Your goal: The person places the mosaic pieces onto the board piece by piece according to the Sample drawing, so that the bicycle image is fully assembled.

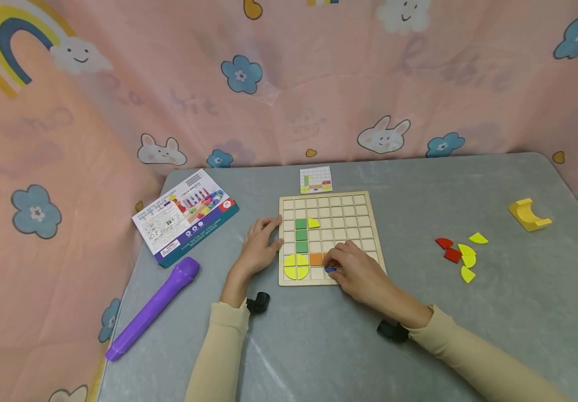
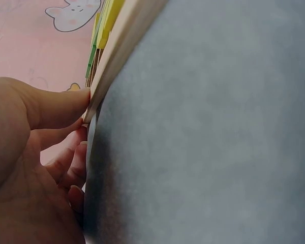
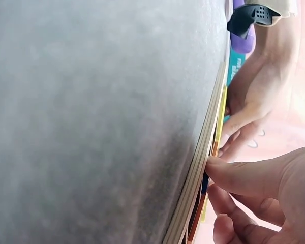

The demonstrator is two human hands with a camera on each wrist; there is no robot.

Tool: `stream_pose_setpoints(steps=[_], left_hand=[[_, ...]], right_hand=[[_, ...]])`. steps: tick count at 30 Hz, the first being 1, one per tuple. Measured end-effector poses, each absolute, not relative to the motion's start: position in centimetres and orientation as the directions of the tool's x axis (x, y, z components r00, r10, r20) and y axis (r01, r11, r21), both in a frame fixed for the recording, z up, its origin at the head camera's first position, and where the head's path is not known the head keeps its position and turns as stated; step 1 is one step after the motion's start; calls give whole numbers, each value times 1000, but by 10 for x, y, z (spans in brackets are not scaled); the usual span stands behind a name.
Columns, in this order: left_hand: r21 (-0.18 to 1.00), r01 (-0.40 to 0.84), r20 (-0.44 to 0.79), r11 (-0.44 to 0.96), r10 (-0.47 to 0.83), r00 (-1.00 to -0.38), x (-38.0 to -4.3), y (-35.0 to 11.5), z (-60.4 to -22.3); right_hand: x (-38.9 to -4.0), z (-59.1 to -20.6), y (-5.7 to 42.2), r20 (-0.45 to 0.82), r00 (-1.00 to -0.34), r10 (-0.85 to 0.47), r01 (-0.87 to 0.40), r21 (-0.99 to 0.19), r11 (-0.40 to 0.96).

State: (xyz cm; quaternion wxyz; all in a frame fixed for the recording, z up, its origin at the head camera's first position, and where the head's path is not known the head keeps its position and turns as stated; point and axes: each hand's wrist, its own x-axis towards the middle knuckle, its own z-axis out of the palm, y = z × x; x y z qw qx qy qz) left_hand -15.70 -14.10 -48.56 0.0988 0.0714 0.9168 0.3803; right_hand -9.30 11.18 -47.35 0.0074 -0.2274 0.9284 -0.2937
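The fingers of the right hand (image 1: 359, 274) pinch a small blue tile (image 1: 330, 269) between thumb and fingertips, at the lower edge of the wooden grid board (image 1: 351, 221); the right wrist view shows the tile right at board level, though we cannot tell whether it is fully seated. We judge the step in hand to be filling the bottom rows after the pattern card (image 1: 316, 180), which lies just beyond the board on the grey desk (image 1: 329, 346). Four yellow quarter-circle tiles (image 1: 290, 273) make a disc in the lower left corner, with a green tile column (image 1: 301, 235) above and an orange tile (image 1: 316, 259) beside it. The next move, as we read it, calls for pressing the blue piece flat into its cell, then letting go and reaching right for the loose red tiles (image 1: 452, 255) and yellow tiles (image 1: 467, 274). The right forearm slants in from the lower right, the hand back-up over the board's near right part. The left hand (image 1: 258, 247), its fingers loosely bent and not clenched, touches the board's left edge with thumb and fingertips, steadying it, we think.
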Motion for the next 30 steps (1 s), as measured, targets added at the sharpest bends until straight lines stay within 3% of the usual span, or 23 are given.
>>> stream_pose_setpoints(steps=[8,19,30], left_hand=[[712,53,-131,700,206,-970,-157,-140,-485],[711,51,-137,701,209,-968,-156,-141,-484],[711,51,-137,702,209,-968,-156,-140,-485]], right_hand=[[-95,-471,125,102,-930,-352,-343,-581,738],[-100,-463,202,-10,-980,-198,-158,-558,814],[-105,-470,279,96,-988,-123,-155,-493,856]])
